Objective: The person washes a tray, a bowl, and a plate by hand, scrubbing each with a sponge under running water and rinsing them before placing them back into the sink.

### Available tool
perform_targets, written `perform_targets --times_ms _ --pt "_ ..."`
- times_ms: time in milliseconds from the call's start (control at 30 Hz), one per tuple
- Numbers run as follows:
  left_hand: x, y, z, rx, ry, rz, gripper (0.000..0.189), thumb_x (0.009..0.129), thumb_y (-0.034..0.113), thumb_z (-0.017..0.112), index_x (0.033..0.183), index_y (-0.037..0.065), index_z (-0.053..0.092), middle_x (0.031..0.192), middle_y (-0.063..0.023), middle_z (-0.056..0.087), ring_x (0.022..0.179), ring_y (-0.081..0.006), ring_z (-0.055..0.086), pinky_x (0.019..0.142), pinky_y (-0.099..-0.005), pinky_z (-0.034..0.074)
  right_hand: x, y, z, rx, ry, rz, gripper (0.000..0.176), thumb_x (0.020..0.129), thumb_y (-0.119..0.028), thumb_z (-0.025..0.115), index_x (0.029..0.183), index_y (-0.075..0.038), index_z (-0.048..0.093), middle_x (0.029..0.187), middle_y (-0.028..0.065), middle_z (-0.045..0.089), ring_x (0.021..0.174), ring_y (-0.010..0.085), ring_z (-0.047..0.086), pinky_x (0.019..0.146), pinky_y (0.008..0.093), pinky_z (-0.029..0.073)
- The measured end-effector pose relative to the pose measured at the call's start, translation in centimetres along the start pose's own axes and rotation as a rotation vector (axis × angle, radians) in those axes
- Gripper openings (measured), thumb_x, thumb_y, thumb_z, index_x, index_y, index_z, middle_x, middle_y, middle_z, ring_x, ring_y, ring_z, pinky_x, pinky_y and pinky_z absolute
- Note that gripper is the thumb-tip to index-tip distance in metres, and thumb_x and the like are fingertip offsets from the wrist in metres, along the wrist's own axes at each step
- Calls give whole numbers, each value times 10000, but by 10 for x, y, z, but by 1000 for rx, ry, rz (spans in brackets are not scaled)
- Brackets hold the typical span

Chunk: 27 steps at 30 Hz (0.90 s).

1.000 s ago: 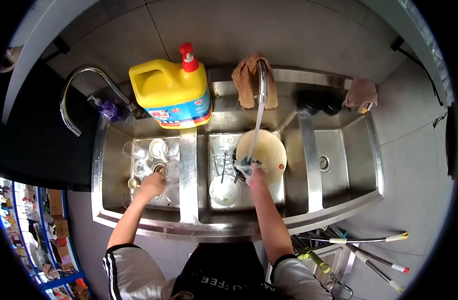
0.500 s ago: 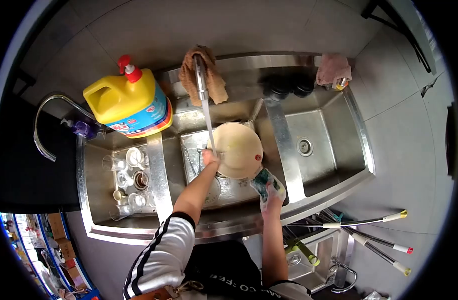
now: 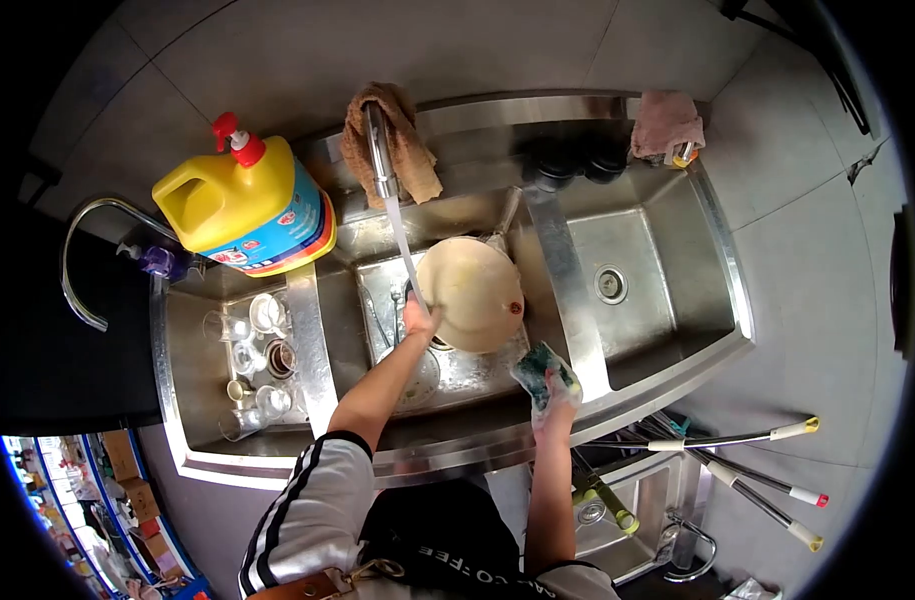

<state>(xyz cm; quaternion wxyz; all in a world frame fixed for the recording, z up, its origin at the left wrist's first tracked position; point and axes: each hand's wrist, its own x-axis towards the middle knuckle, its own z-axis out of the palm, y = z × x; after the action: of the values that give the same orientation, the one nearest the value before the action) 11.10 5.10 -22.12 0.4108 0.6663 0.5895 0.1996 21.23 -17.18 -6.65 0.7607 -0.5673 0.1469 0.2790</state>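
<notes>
Bowl gripped under running water, soapy sponge held apart from it

In the head view, the left hand (image 3: 420,320) is now found at the bowl (image 3: 467,295); one second ago it was seen over the glassware (image 3: 272,402) in the left basin (image 3: 195,350). The sponge (image 3: 537,365), seen then at the bowl's left edge, is now held beyond its lower right. Compared with half a second ago, both grips are little changed.

The bowl is held in the middle basin (image 3: 467,425), its pale cream inside turned to the camera and marked near the right edge by a small reddish spot. Its left side is met by the water stream (image 3: 405,250) from the faucet (image 3: 379,160). The green sponge is covered with white suds.

The hands are kept well apart. The bowl's left rim is clasped by the left hand, with that forearm slanted up across the basin's front edge. The sponge is clutched by the right hand (image 3: 560,395), its forearm raised almost straight from below. The grip of the left fingers under the rim cannot be made out.
</notes>
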Motion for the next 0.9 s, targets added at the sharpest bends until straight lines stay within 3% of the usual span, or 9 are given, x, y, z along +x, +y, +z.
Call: perform_targets --times_ms 67,133,167,267,300,333,400,667,900 --pt "8 -11 0 -133 -6 109 400 591 105 643 941 -25 502 796 -180 594 741 -336 580 677 -374 458 0 3 -3 13 4 29 208 769 -22 501 973 19 508 882 71 554 808 152 535 749 260 429" --pt "15 1 -8 -571 -305 -327 288 614 43 609 889 -29 564 760 -138 605 695 -256 587 620 -340 465 -3 4 -5 23 -5 29 202 769 -21 501 968 16 510 879 71 556 804 152 537 741 260 432" --pt "12 12 -13 -606 -271 -330 156 648 11 563 795 -20 607 715 -100 603 624 -190 568 555 -301 457 -4 4 -6 36 -17 28 196 769 -20 500 962 13 512 877 72 558 800 153 540 734 260 435" --pt "15 25 -10 -837 -380 -429 116 670 22 531 735 -38 606 697 -120 602 607 -202 571 535 -316 459 -10 1 -2 43 24 19 184 769 -13 498 951 7 517 882 69 559 806 149 541 722 258 439" --pt "20 18 -14 -597 -490 -139 250 727 32 465 956 -40 533 835 -127 602 600 -200 563 555 -319 476 -13 -2 -2 37 9 20 182 771 -7 495 951 1 518 885 63 561 810 142 542 721 257 439" --pt "17 14 -10 -599 -494 -144 250 727 32 465 956 -40 533 835 -127 602 600 -200 563 555 -319 476 -15 -4 -1 33 15 19 182 771 -7 495 951 1 518 885 63 561 810 142 542 721 257 439" --pt "8 21 -16 -447 -426 -308 237 653 33 557 852 -96 558 745 -170 595 701 -226 587 604 -317 464 -22 -6 -1 76 11 20 190 772 -11 496 961 2 513 891 64 560 818 142 541 728 254 438" --pt "2 35 -61 18 -615 -179 273 587 25 587 830 -98 583 749 -155 596 663 -220 577 611 -312 458 -30 -19 -8 119 -37 21 158 773 8 477 927 4 511 888 70 561 819 153 548 743 275 449" --pt "-21 35 -72 13 -687 -70 195 561 68 577 710 -47 624 627 -168 589 593 -233 581 580 -312 449 -30 -22 -9 137 -8 -10 208 775 -1 483 982 21 492 918 85 549 842 151 532 747 263 430"
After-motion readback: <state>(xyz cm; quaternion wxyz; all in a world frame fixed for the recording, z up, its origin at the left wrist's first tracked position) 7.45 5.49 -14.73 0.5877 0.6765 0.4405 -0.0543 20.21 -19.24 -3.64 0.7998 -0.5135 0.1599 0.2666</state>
